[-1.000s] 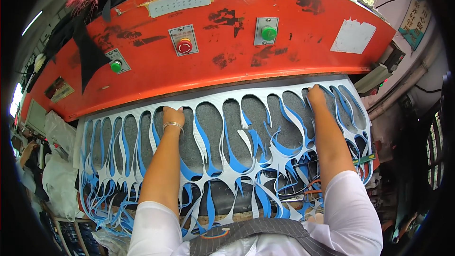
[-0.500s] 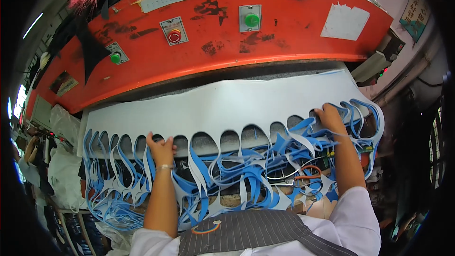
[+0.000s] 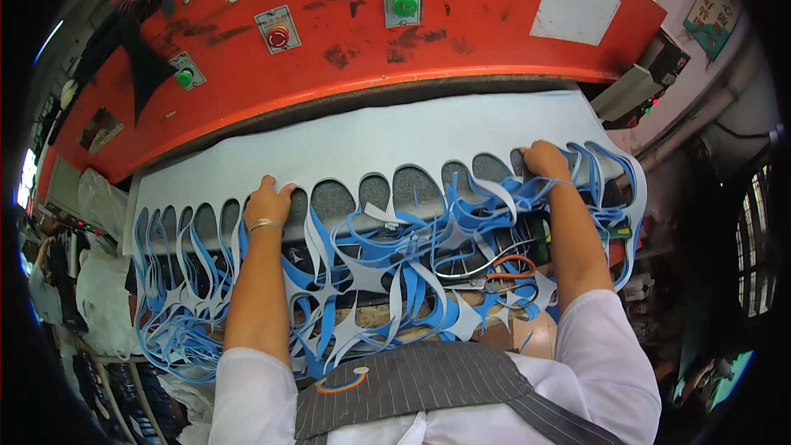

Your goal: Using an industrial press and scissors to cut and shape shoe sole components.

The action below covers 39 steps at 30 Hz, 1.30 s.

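Both hands are applied to the near, scalloped edge of one white sheet (image 3: 379, 136). The edge is grasped by the left hand (image 3: 265, 204) with the thumb spread apart from the fingers; by the right hand (image 3: 548, 161) it is grasped with the fingers bent over the rim of a cut-out. The fingertips beneath the sheet are hidden.

The sheet is positioned on the work surface in front of the red machine panel (image 3: 461, 62). Its long axis is laid left to right, rising toward the right in the view; its cut edge is directed toward the person. Five arched cut-outs are counted between those beside the two hands. White-and-blue strips (image 3: 362, 274) are tangled along the near side, too many to be counted. One pair of orange-handled scissors (image 3: 512, 270) is seen among them. Two green buttons (image 3: 404, 6) and one red button (image 3: 278, 36) are mounted on the panel.
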### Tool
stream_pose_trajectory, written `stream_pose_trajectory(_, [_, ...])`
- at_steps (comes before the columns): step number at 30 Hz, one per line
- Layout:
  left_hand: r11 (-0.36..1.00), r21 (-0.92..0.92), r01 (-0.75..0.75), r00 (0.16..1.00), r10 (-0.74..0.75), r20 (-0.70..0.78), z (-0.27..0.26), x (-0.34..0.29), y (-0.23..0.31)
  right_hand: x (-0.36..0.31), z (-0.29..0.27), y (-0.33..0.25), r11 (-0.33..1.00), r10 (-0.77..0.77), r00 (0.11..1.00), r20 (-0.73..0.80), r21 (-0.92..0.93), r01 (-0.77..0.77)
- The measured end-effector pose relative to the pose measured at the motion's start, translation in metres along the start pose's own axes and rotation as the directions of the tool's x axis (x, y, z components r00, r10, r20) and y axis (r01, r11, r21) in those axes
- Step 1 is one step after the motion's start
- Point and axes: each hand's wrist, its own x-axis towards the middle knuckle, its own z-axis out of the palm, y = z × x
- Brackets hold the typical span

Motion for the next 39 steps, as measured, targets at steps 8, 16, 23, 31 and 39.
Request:
stream_pose_trajectory(8, [0.992,-0.096,-0.082,0.979,0.062,-0.195,0.014,0.001,-0.016,0.027,-0.022,0.01,0.989,-0.137,0.99,-0.016,0.047,0.138])
stream_pose_trajectory(16, [0.999,-0.046,-0.022,0.987,0.015,-0.159,0.038,0.024,0.006,0.046,0.0,0.023,0.949,-0.102,0.993,-0.053,0.295,0.113])
stream_pose_trajectory(23, [0.994,-0.05,-0.102,0.974,0.089,-0.208,0.048,0.028,-0.036,0.041,0.013,-0.008,0.935,-0.008,1.0,-0.03,0.354,0.018])
stream_pose_trajectory(31, [0.996,-0.075,-0.054,0.978,0.037,-0.203,0.035,0.023,-0.014,0.01,-0.029,0.004,0.958,-0.139,0.956,-0.257,0.209,0.196])
stream_pose_trajectory(39, [1.0,0.005,0.02,0.998,-0.021,0.061,0.035,-0.024,0.009,-0.23,-0.011,0.09,0.553,-0.776,0.468,-0.423,-0.099,0.827])
